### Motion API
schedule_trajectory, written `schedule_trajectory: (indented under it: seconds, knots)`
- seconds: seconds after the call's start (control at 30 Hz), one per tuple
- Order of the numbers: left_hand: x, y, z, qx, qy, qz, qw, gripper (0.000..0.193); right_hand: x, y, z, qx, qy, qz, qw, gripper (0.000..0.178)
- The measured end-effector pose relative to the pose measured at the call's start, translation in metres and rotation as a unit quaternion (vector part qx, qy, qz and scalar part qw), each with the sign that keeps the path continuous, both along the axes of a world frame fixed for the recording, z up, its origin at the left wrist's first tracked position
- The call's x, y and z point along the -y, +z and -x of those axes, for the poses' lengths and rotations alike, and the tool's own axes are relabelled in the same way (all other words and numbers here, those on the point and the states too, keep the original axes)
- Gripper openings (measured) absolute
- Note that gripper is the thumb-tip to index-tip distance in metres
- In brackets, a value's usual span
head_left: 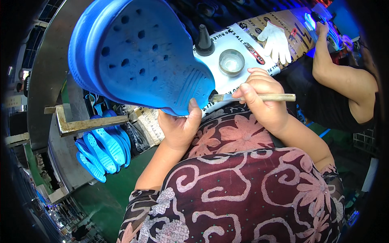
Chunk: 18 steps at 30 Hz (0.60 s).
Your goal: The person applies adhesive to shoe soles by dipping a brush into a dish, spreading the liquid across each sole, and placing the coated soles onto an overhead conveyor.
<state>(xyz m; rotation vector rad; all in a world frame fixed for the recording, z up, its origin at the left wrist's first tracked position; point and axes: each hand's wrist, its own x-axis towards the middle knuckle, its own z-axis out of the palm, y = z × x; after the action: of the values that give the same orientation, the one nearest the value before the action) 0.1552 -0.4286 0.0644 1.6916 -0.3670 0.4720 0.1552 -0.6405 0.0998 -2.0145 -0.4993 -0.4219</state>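
Note:
My left hand [179, 128] is closed on the near end of a large blue foam clog [142, 48], the thumb pressing on its edge. Round holes dot the clog's wide face, and a ribbed patch lies close to the thumb. In my right hand [265, 97], pinched between thumb and fingers, is a small brush [283, 97] with a wooden handle. Its dark tip meets the clog's right edge beside my left thumb. Beyond the brush, a small round bowl [231, 74] with pale contents stands on a printed white sheet [227, 42].
A dark cone-topped bottle [204, 43] stands left of the bowl; a white glove [278, 42] lies to its right. Several blue clogs [101, 148] are stacked at left below a worn wooden bar [91, 124]. At right, another person's arm [340, 75] reaches toward blue-lit shoes.

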Motion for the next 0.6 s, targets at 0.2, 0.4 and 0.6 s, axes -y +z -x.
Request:
schedule_trajectory:
  seconds: [0.2,0.4,0.6]
  knots:
    - [0.0015,0.0019,0.0007,-0.021,-0.013,0.014,1.000,0.038,0.0014,0.0025,0.0002,-0.025,0.010,-0.056,0.998,0.020]
    - [0.0012,0.0063,0.0020,-0.089,-0.009,0.040,0.995,0.045,0.0052,0.0032,-0.0019,0.041,0.021,0.036,0.998,0.017]
    - [-0.0002,0.0044,0.0026,-0.088,-0.009,0.029,0.996,0.046,0.0044,0.0056,-0.0003,0.026,0.031,-0.009,0.999,0.016]
